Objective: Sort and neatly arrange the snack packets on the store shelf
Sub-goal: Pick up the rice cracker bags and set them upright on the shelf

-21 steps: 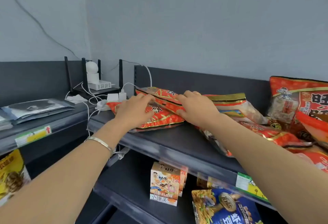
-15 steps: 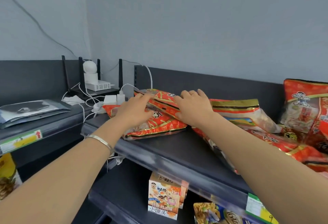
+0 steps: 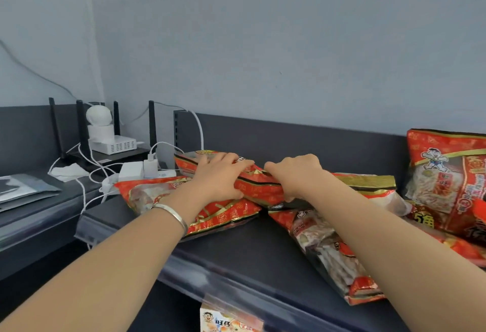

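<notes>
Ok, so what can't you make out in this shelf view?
Head view only.
Top red snack packet: its middle is covered by the left hand and right hand gripping it.
Upright red packet: cut off by the right edge.
Snack box under the shelf: cut off by the bottom edge.
Small print: too blurred to read.
</notes>
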The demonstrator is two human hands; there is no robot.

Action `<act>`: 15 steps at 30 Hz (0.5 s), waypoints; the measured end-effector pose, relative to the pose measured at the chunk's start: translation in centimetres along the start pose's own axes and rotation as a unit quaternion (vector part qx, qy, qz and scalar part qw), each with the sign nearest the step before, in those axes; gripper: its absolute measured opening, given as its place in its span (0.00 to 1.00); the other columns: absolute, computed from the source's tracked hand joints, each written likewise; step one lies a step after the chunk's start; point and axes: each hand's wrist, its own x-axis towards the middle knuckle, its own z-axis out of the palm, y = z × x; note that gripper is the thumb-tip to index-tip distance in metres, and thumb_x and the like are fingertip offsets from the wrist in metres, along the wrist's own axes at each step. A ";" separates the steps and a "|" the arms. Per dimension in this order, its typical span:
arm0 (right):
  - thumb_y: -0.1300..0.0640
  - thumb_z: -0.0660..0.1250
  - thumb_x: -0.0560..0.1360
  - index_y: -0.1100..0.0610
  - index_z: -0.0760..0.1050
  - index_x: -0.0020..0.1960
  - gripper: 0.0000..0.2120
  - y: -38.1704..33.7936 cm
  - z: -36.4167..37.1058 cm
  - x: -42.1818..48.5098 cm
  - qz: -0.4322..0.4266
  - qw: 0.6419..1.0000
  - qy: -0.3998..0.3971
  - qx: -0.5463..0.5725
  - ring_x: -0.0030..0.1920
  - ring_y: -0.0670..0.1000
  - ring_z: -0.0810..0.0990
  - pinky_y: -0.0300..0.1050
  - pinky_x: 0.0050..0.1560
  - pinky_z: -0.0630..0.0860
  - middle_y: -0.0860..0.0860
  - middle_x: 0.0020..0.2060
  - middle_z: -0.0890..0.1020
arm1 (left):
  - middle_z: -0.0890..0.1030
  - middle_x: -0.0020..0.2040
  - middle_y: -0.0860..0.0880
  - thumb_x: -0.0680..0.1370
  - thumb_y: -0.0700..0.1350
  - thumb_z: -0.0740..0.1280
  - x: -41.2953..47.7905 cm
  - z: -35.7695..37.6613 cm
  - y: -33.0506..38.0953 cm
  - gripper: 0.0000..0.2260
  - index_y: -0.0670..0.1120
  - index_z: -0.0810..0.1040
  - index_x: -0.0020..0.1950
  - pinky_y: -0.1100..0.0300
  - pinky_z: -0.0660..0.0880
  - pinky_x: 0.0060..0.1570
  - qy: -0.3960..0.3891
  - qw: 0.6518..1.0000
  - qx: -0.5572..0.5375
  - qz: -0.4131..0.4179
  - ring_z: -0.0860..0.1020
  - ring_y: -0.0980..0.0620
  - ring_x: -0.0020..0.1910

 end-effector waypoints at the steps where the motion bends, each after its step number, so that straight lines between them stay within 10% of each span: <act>1: 0.61 0.63 0.76 0.50 0.62 0.66 0.21 0.4 0.0 -0.2 -0.001 1.000 -0.010 0.004 0.42 0.54 0.73 0.44 0.29 0.62 0.49 0.38 0.69 | 0.60 0.74 0.52 0.73 0.57 0.67 0.2 0.1 0.1 0.34 0.60 0.53 0.75 0.39 0.55 0.68 -0.006 1.000 0.003 0.009 0.56 0.47 0.74; 9: 0.58 0.58 0.80 0.51 0.70 0.61 0.11 -0.1 -0.9 -2.6 0.067 0.995 -0.077 0.020 0.50 0.55 0.76 0.46 0.39 0.68 0.51 0.52 0.77 | 0.73 0.63 0.55 0.78 0.45 0.62 0.4 0.0 -1.7 0.16 0.59 0.73 0.64 0.40 0.62 0.63 0.082 0.994 0.043 0.052 0.69 0.48 0.64; 15: 0.63 0.60 0.76 0.57 0.76 0.56 0.12 -1.5 -1.7 -4.4 0.164 0.974 -0.147 -0.052 0.45 0.54 0.76 0.46 0.43 0.74 0.50 0.39 0.72 | 0.80 0.56 0.57 0.76 0.37 0.63 0.0 0.4 -3.9 0.18 0.59 0.80 0.54 0.43 0.60 0.66 0.140 0.988 0.001 0.070 0.72 0.52 0.61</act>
